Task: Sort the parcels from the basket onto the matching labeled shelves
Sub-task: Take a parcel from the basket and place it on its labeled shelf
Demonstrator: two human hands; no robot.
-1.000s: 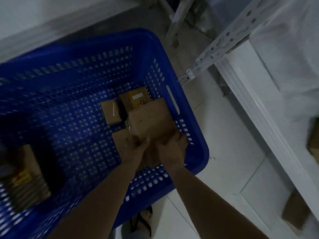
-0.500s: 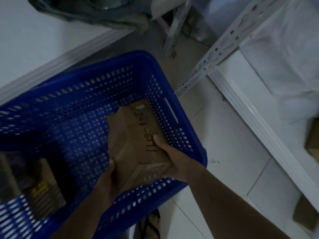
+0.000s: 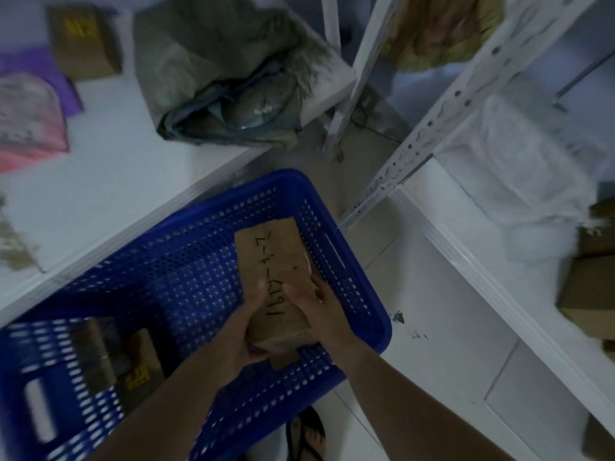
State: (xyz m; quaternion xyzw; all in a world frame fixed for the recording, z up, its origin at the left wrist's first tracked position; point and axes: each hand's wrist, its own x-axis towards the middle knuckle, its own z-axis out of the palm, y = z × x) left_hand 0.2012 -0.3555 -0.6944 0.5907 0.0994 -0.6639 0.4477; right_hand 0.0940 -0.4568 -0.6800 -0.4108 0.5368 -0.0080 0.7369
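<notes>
Head view, dim light, some blur. A brown cardboard parcel (image 3: pixel 283 261) is held over the near right corner of the blue basket (image 3: pixel 382 322), clear of its rim. Both hands are on the parcel's near end. The left hand (image 3: pixel 238 341) wraps the left edge with the thumb on top. The right hand (image 3: pixel 321 309) grips the right edge with the thumb across the top face. The long axis runs straight away from the person, and the free far end points toward the perforated shelf upright (image 3: pixel 429 128). A marker code of digits and dashes runs along that axis, partly under the thumbs.

Basket contents: more brown parcels (image 3: pixel 100 354) bunched at the near left end, one with a yellow mark. What lies under the held parcel is hidden.

The left shelf (image 3: pixel 126 194) sits just beside the basket's far wall. It carries a grey bag (image 3: pixel 226 78), a small brown box (image 3: pixel 83 41) and pink and purple soft packs (image 3: pixel 30 111). The right shelf (image 3: pixel 442 247) lies across a strip of floor tile and carries a white wrapped bundle (image 3: pixel 525 168) and brown cartons (image 3: pixel 585 294). No shelf labels are legible.

Judgement: the pick looks done and the placing is ahead. The right shelf lies on the right hand's side and the left shelf on the left hand's side. Which one matches the code cannot be told. Either way the parcel must swing sideways off its present heading.
</notes>
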